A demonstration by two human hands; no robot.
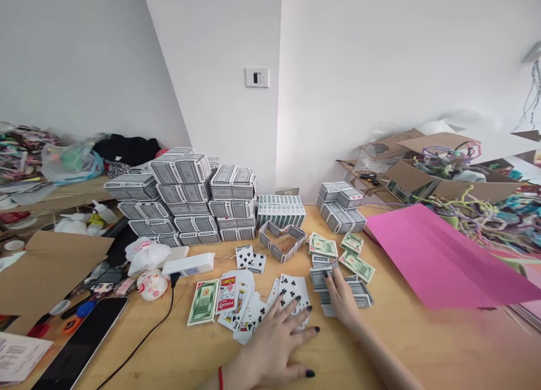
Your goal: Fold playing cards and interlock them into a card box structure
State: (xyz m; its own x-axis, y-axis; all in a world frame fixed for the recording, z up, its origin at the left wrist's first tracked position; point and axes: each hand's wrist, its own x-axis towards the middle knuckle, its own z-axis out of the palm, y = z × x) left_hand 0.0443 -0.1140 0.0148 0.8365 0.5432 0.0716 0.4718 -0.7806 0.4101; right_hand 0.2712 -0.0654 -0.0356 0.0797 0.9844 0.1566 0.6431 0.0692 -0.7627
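Observation:
My left hand (279, 342) lies spread, palm down, over the near edge of face-up playing cards with a six of clubs (291, 286) on top. To its right, my right hand (343, 300) reaches into a cluster of folded playing cards (357, 291) with grey patterned backs. Its thumb and fingers close on a folded card (319, 278) at the cluster's left side. Left of my left hand are loose face cards (240, 302), a red poker card (227, 293) and a green card box (203, 302). Behind the hands stands a heart-shaped ring of folded cards (282, 243).
Stacked card-folded blocks (186, 193) rise at the back left, with a smaller stack (341, 207) at the back right. Several green card packs (323, 245) lie near it. A white power strip (190, 265) trails a black cable. Pink paper (448, 260) covers the right side; a phone (80, 345) lies left.

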